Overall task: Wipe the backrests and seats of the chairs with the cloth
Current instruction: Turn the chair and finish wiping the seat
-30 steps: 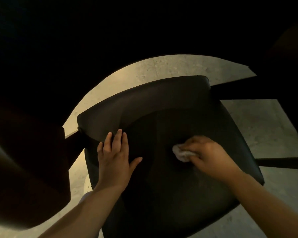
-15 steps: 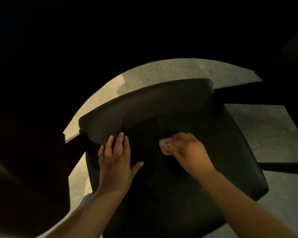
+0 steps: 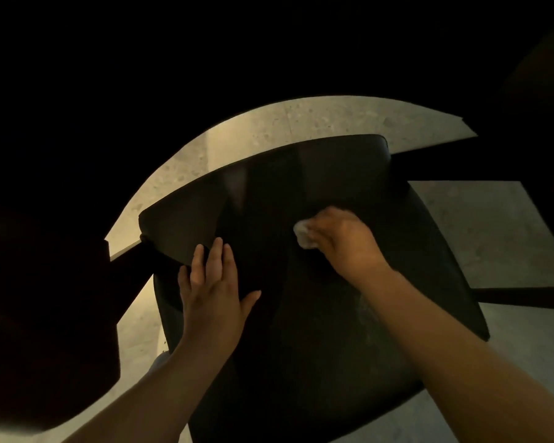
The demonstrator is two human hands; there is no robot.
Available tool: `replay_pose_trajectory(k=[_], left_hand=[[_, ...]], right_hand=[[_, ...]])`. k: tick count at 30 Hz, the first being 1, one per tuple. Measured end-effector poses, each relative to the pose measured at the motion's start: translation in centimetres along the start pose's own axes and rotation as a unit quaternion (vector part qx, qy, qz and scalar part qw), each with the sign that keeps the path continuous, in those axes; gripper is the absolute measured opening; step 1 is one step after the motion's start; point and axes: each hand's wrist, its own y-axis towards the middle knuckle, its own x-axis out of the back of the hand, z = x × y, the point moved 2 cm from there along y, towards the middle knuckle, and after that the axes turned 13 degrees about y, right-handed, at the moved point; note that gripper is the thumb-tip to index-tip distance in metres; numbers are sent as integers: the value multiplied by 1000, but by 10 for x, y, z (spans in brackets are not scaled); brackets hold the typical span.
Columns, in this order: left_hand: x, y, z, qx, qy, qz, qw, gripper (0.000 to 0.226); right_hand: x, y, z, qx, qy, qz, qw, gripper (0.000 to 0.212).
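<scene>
A dark chair [image 3: 429, 282] fills the middle of the head view, its backrest [image 3: 269, 180] at the far side and its seat toward me. My left hand [image 3: 213, 289] rests flat on the seat's left part, fingers straight, fingertips near the base of the backrest. My right hand [image 3: 343, 241] grips a small pale cloth [image 3: 303, 235] and presses it on the seat close to the backrest's base. Most of the cloth is hidden under the fingers.
Pale speckled floor [image 3: 480, 231] shows around the chair. A dark round tabletop edge [image 3: 173, 107] arcs over the far side. A dark bulky shape [image 3: 45, 314], maybe another chair, stands at the left. Dark bars [image 3: 525, 297] cross the floor at the right.
My right hand has slid the cloth across the seat, leftward and away from me toward the backrest. My left hand has stayed flat in the same place.
</scene>
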Motion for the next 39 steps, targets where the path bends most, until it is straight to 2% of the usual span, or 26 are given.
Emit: replay_pose_trajectory(k=[3,5,6,9,12,16,19,21,23,25,27,31,35,39], left_hand=[[4,-4,-6,-19,-29,10,999,86],[5,-7,-14,-52,-45,14,997,85],[5,-9,-19,-72,-48,16,996,84],[3,-12,-32,-102,-59,32,993,90],[1,-8,-41,-101,-37,70,992,102],[1,-5,-43,-90,-20,84,992,105],[3,-6,-45,-87,-10,87,992,105],[4,-6,-47,-88,7,90,992,104],[5,-6,-50,-88,19,86,992,104],[4,-7,-50,-81,17,88,993,105],[1,-6,-50,-77,9,87,993,105],[-2,-4,-48,-80,7,74,994,105],[0,-4,-49,-83,7,80,993,105],[9,-4,-53,-76,14,95,992,105]], right_hand=[[2,-58,-12,-3,19,104,994,26],[12,-85,-16,-33,65,133,988,18],[19,-89,-18,-40,80,101,991,15],[39,-71,-31,-25,37,-67,997,21],[45,-37,-33,-78,81,-122,986,23],[21,-45,-38,-114,60,-33,991,27],[8,-99,-39,-51,60,21,997,23],[10,-122,-41,-51,86,55,993,19],[23,-119,-42,-58,105,15,993,18],[39,-97,-39,-54,92,-51,993,19],[51,-62,-35,-71,65,-78,992,25],[42,-24,-37,-117,41,-39,992,30],[13,-84,-50,-61,42,-41,996,28],[3,-150,-58,-46,74,29,996,23]])
